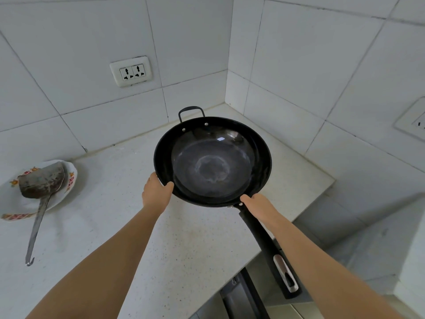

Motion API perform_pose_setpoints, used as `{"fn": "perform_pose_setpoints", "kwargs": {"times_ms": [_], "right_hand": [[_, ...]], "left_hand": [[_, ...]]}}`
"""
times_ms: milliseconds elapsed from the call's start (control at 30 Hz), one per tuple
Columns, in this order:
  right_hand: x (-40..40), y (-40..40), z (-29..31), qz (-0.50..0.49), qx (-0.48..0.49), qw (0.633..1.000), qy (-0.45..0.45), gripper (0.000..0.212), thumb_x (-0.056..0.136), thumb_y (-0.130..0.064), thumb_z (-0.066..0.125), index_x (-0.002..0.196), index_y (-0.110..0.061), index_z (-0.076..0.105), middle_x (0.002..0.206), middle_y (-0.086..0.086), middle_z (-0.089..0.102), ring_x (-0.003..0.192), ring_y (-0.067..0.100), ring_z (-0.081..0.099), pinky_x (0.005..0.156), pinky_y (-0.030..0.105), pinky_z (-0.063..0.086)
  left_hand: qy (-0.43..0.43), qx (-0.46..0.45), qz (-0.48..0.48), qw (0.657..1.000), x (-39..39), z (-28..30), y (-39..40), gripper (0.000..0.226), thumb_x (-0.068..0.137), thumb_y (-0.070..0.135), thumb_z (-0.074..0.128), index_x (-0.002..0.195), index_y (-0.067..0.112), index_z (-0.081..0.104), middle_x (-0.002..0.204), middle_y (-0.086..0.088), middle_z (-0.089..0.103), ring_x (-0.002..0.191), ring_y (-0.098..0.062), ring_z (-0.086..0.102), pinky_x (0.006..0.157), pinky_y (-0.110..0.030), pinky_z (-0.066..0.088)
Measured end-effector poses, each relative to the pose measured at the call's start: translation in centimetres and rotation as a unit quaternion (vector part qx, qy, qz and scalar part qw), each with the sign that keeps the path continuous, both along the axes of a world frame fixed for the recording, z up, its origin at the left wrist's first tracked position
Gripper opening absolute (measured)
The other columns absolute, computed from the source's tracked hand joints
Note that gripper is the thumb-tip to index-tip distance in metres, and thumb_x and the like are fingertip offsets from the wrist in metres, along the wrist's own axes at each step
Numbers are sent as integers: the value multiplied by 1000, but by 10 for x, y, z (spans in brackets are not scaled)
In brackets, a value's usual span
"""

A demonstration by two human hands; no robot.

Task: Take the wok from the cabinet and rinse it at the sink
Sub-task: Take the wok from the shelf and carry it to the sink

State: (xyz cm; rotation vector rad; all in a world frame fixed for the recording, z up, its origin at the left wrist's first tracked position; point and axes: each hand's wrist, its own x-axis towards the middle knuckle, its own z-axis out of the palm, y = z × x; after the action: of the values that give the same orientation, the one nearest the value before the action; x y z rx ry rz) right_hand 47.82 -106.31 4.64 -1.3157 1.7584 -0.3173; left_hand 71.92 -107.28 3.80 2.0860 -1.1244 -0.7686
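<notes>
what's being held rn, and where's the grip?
The wok, with both hands. Left hand grips its near-left rim, thumb over the edge. Right hand grips the near rim where the long handle joins.

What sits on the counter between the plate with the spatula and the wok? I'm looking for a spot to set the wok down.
Nothing: in the head view, only bare speckled countertop lies between the plate and the wok.

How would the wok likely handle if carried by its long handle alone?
The wok looks rigid metal and wide, so probably front-heavy and apt to dip. That may be why the left hand grips the rim while the right hand holds near the handle's base. Its round bottom would likely rock when set down.
</notes>
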Motion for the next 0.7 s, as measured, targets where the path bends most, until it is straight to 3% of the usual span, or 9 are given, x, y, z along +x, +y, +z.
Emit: {"fn": "perform_pose_setpoints", "kwargs": {"times_ms": [100,200,267,367,567,700], "right_hand": [[-3,-5,0,-16,7,1000,-3,27,94,-23,38,71,-11,44,77,10,53,64,18,44,60,28,33],[-7,-12,2,-32,28,999,-25,28,96,-23,35,104,-2,53,99,20,68,65,25,59,60,28,46],[-8,-14,5,-45,55,997,-39,31,99,-24,32,117,-3,46,94,16,70,62,25,65,53,27,48],[-7,-16,8,-51,77,995,-40,36,100,-26,28,125,-4,41,83,12,69,61,25,66,60,30,51],[-5,-17,9,-69,76,994,-31,39,100,-24,28,126,0,45,72,8,63,51,16,56,47,22,44],[-4,-20,4,-76,56,995,-25,38,100,-23,31,125,2,45,72,11,61,52,17,55,52,23,46]], "left_hand": [[3,-1,5,1000,3,2,1,49,92,18,52,139,10,38,138,-13,48,123,-33,50,101,-49,45],[-5,8,-4,1000,8,2,4,55,92,23,54,142,12,34,142,-12,45,127,-34,47,103,-49,43],[7,12,-7,1000,10,2,5,60,92,25,55,145,13,30,145,-11,42,129,-34,45,104,-51,42],[60,10,7,998,11,3,4,62,92,20,56,147,14,26,145,-12,43,129,-34,45,103,-49,42],[138,-2,29,990,13,4,1,60,93,13,51,148,16,26,136,-16,51,124,-33,49,103,-48,40],[187,-9,46,981,14,8,-2,56,96,11,46,148,18,26,142,-14,45,130,-33,42,107,-49,35]]}}
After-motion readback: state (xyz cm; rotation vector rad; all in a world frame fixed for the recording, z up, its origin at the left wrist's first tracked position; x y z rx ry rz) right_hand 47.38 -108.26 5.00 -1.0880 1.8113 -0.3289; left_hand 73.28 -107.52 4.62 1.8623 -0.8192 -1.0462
